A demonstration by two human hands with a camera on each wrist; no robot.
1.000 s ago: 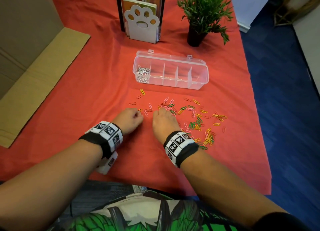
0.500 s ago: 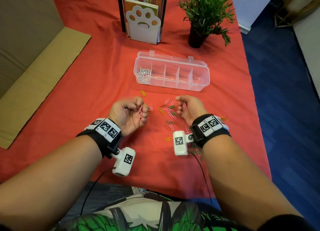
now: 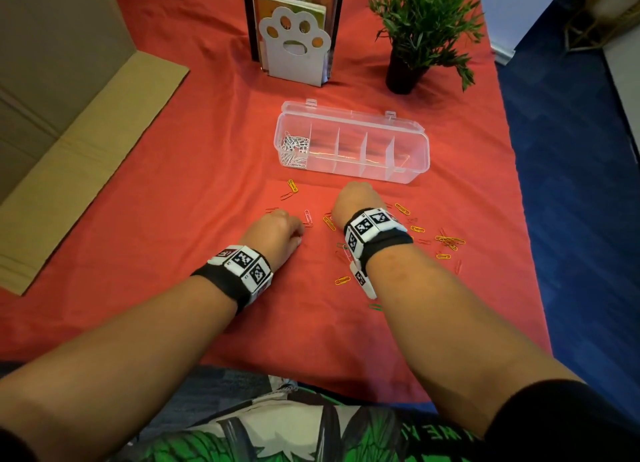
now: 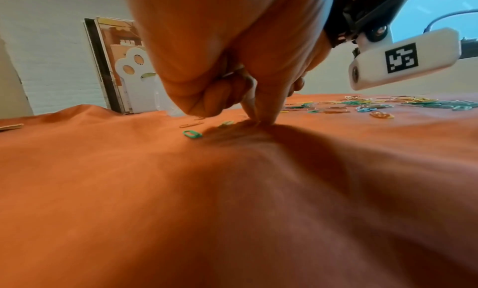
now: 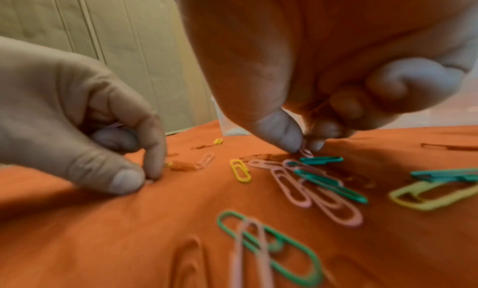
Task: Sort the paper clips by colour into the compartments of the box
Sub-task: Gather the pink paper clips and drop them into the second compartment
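A clear compartment box [image 3: 408,170] lies open on the red cloth, with white clips [image 3: 294,148] in its leftmost compartment. Pink [image 5: 292,188], green [image 5: 325,182] and yellow [image 5: 241,170] paper clips are scattered in front of it. My right hand [image 3: 351,198] is down on the pile; its thumb and forefinger [image 5: 305,149] pinch a pink clip [image 5: 308,153]. My left hand [image 3: 298,236] is beside it, thumb and forefinger tips [image 5: 147,179] pressed together on the cloth at a pinkish clip, with pink clips tucked under its curled fingers [image 5: 116,125]. In the left wrist view the fingertips [image 4: 258,119] hide what they pinch.
A paw-shaped bookend [image 3: 294,45] and a potted plant [image 3: 415,28] stand behind the box. Flattened cardboard [image 3: 69,132] covers the table's left side. The table's right edge drops to blue floor [image 3: 571,184]. More yellow clips [image 3: 450,241] lie right of my right wrist.
Half a second ago both hands were lifted and turned inward, holding pink clips. Both are now palm down on the cloth, pinching at clips; the right hand has moved left and forward.
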